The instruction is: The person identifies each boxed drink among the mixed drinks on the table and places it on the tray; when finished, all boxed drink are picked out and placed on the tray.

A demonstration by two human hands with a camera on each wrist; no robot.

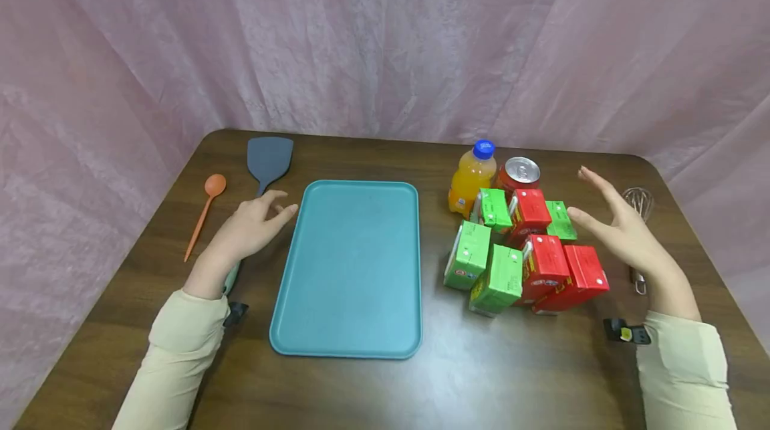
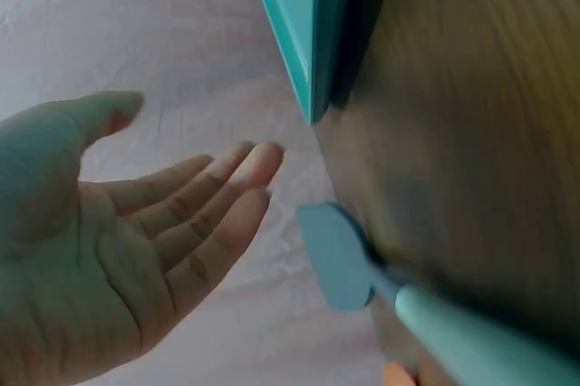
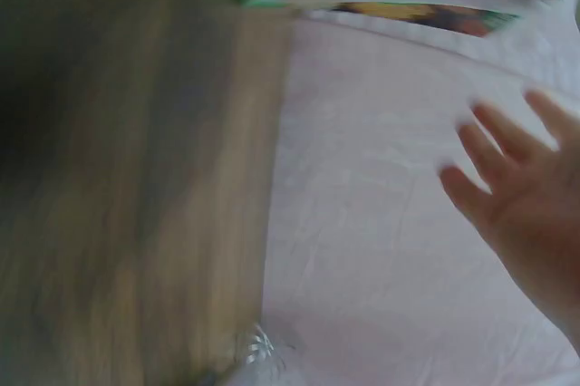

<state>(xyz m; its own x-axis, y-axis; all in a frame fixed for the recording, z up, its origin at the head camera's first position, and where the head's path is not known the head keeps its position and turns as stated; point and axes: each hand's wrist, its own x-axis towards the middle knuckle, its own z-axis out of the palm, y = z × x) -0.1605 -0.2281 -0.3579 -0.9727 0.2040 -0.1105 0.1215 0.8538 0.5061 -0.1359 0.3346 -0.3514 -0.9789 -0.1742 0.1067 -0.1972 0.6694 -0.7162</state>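
My left hand (image 1: 249, 226) hovers over the spatula's handle, just left of the blue tray (image 1: 351, 269), its fingers spread and holding nothing. The spatula (image 1: 269, 161) has a grey blade and a pale green handle (image 2: 471, 341). On the right, my right hand (image 1: 625, 233) is held beside a group of juice cartons, fingers apart with nothing between them. Green cartons (image 1: 469, 253) stand at the group's left and red cartons (image 1: 544, 263) at its right; another green carton (image 1: 561, 219) is nearest my right fingertips. A whisk (image 1: 639, 201) lies partly hidden behind that hand.
Behind the cartons stand a bottle of orange drink (image 1: 472, 179) with a blue cap and a red can (image 1: 519, 174). An orange spoon (image 1: 206, 212) lies at the far left of the wooden table (image 1: 457, 376). A pink curtain (image 1: 385, 42) hangs along the back edge.
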